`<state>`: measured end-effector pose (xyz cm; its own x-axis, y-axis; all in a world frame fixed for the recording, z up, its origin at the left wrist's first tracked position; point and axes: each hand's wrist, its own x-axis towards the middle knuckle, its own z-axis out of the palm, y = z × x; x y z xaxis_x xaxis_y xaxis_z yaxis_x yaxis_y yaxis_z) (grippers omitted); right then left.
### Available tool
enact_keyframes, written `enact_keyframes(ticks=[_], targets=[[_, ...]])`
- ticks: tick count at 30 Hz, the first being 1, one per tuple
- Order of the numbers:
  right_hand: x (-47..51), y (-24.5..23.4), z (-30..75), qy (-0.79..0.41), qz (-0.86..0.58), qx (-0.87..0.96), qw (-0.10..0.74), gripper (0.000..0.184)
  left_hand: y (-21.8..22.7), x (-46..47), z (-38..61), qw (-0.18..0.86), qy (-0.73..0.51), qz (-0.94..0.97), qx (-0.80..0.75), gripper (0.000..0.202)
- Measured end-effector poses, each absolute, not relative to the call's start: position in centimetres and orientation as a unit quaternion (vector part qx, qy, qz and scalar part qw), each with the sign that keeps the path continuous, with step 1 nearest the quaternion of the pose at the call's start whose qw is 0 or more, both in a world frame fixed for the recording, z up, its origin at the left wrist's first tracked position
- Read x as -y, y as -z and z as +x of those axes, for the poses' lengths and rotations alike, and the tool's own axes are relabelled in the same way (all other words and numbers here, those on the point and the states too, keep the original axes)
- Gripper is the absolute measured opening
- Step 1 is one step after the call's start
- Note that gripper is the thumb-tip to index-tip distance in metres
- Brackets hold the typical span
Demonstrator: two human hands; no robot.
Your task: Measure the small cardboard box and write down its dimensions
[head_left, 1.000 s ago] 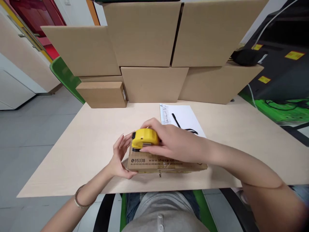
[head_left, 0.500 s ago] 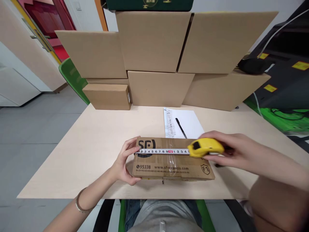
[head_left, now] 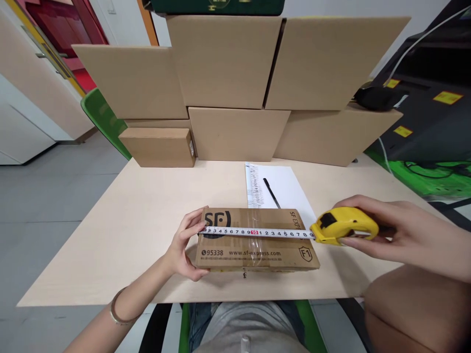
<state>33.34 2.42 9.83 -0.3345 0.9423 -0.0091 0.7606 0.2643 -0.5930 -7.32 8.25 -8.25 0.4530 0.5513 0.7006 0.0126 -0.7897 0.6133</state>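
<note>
Left hand (head_left: 187,245) and right hand (head_left: 390,230) are both busy, as I see from far away. A long brown cardboard box with black letters (head_left: 270,245) sits on the pale wooden table (head_left: 121,245), close to the near edge. Across its top, left to right, runs a thin white measuring strip with black numbers (head_left: 272,234), which comes out of a yellow tape measure case with a black patch (head_left: 344,223). To do this well, I would want the strip flat, tight and in line with the box's long sides. It leans a bit to the near side at its right end, so I would nudge the case a tiny bit to the far side. I think the left end must not slip, or the number will be wrong. The left hand holds the box's left end, with a fingertip at the start of the strip and the thumb by the near corner. The right hand is wrapped around the case, just past the box's right side.
</note>
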Motion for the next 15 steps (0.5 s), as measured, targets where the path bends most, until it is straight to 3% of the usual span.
enact_keyframes(ticks=[7, 12, 15], targets=[[-6.4, -10.2, 22.7, -0.264, -0.427, 0.861, 0.079, 0.023, 8.8, -8.2, -7.4, 0.276, -0.496, 0.799, -0.198, 0.102], [-7.3, -9.6, 17.5, -0.196, -0.308, 0.925, 0.108, 0.030, 9.5, -7.6, -6.9, 0.330, -0.529, 0.752, -0.214, 0.120], [-6.7, -10.0, 18.7, -0.170, -0.349, 0.903, 0.186, 0.031, 8.5, -6.9, -6.6, 0.379, -0.554, 0.697, -0.253, 0.104]])
